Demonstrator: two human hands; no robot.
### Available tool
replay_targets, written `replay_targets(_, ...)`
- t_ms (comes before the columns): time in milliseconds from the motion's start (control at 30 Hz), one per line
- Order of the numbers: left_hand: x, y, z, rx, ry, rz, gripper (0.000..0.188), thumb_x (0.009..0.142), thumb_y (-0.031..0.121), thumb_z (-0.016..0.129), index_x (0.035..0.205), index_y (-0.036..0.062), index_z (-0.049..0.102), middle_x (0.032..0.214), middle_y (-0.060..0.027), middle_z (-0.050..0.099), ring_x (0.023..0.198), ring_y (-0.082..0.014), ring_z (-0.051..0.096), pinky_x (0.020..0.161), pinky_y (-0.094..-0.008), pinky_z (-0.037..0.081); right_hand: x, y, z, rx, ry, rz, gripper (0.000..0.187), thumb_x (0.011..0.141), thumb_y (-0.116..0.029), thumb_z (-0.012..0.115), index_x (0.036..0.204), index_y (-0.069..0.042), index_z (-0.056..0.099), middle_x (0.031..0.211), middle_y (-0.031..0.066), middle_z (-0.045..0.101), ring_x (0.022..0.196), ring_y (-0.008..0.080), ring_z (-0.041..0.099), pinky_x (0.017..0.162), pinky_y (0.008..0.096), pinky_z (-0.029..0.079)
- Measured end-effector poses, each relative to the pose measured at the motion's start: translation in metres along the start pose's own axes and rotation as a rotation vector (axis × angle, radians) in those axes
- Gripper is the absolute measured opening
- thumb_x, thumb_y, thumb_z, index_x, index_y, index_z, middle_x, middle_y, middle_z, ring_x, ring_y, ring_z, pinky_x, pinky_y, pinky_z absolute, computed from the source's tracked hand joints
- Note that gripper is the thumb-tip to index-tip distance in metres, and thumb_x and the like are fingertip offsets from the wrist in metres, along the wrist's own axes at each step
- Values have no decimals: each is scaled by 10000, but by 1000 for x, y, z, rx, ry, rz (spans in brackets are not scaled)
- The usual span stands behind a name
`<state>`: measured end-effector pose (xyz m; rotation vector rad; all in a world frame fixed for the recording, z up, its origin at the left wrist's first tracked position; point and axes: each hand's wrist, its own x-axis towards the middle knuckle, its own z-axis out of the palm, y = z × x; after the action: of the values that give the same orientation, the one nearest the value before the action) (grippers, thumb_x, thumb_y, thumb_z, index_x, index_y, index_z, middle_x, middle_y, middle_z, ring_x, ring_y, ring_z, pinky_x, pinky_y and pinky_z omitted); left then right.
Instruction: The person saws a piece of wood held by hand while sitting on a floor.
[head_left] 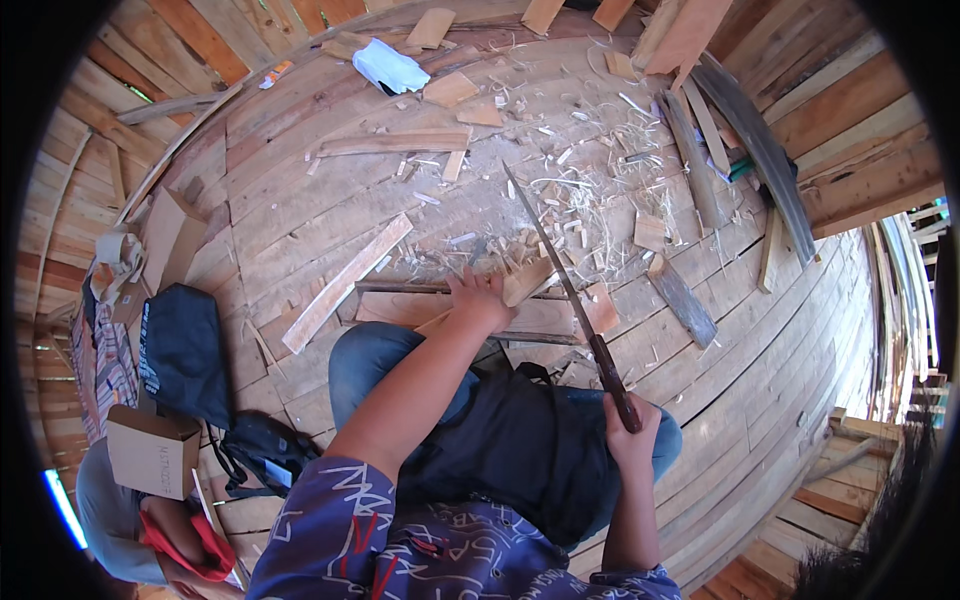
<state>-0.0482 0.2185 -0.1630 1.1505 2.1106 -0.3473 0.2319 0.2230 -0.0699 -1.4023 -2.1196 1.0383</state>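
Note:
My right hand (632, 428) is closed round the dark handle of a machete (548, 245), above my right knee. Its long blade slants up and away to the left, over the wood chips. In front of my crossed legs, my left hand (480, 303) grips a short wood piece (527, 282), which shows on both sides of the hand. Beneath it lies a wider plank (545, 317) across the floor. The blade is apart from the wood piece. My left fingertips are partly hard to make out.
Shavings and chips (590, 205) litter the floor ahead. Loose boards (350, 280) lie to the left, and a dark slab (683, 300) to the right. At left are a dark bag (185, 350), a backpack (262, 452), a cardboard box (152, 455) and another seated person (110, 515).

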Motion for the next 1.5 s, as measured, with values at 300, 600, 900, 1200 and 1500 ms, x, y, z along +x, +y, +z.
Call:
replay_targets(300,-1,-1,-1,6,23,10,801,882,590,441,1445,49,263,1469,-211,320,1417,-371,161,1089,-609,133,-24,-24,-20,-41,3,34,280,810,-89,658,606,6,490,483,74,402,445,123,337,440,324,271)
replay_targets(600,0,-1,3,41,81,17,838,867,605,455,1443,25,267,1464,-212,329,1412,-373,176,1091,-602,135,0,-42,-22,-22,12,74,315,820,-133,675,604,11,498,493,47,410,485,97,357,455,312,283)
replay_targets(900,7,-4,3,17,69,0,867,861,633,435,1448,19,263,1468,-218,327,1422,-378,152,1104,-587,121,58,-46,11,-12,-17,-8,298,822,-159,679,628,21,543,497,60,435,479,115,382,457,319,304)
replay_targets(1200,10,-3,6,14,79,-3,829,875,630,409,1459,60,263,1481,-196,317,1427,-372,131,1100,-600,113,19,-16,-17,-35,-58,96,295,831,-142,662,613,-4,518,501,37,414,483,93,370,453,307,288)
replay_targets(1500,3,-3,2,31,57,2,823,882,608,413,1463,51,237,1484,-193,309,1422,-370,145,1094,-600,122,-27,-30,-55,-22,-3,69,301,810,-103,678,589,-11,494,487,28,395,465,94,340,442,306,265)
